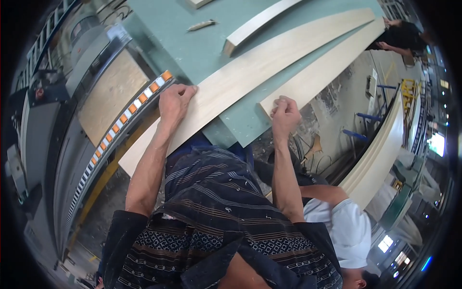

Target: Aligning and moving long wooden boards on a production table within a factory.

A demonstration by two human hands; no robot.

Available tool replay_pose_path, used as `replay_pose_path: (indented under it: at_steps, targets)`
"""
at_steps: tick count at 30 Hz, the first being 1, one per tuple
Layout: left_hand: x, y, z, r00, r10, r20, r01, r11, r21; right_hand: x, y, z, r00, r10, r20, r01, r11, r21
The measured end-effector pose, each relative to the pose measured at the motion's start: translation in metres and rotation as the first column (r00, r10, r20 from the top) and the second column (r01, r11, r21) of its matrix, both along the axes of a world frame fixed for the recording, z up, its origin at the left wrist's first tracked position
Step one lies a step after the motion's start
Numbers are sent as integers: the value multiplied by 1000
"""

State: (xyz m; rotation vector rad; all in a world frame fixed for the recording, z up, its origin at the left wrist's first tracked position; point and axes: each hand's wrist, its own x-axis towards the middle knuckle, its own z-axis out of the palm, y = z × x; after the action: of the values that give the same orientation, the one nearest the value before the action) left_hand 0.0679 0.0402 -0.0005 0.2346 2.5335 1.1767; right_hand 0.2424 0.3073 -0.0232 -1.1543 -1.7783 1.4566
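Looks like a woodworking shop, prob. on a factory floor. Has a lg. green worktop w/ long pale boards on top, plus a small pointed tool. Shows big grey machinery at L, a stack of long boards at R nr. blue metal bars, and a grubby floor. Incl. co-workers, one in white, one in dark clothes, + bright lights in bkgd.
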Motion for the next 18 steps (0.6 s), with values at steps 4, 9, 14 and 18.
replay_pose_path:
  at_steps: [4, 9, 14, 18]
  targets:
    - [-4, 29, 2, 994, -32, -100, 32, 999, -3, 2, 3, -1, 1000, -29, -9, 29, 999, 14]
    - [-9, 62, 3, 994, 21, -111, -27, 998, -55, 4, 7, -5, 999, -44, -29, 45, 998, 32]
    - [-8, 79, 1, 980, -24, -196, 12, 998, -58, 6, 10, -12, 999, -41, 26, 38, 992, 117]
    - [-3, 86, 3, 948, -127, -293, 115, 992, -59, 3, 9, -11, 998, -58, 14, 56, 991, 119]
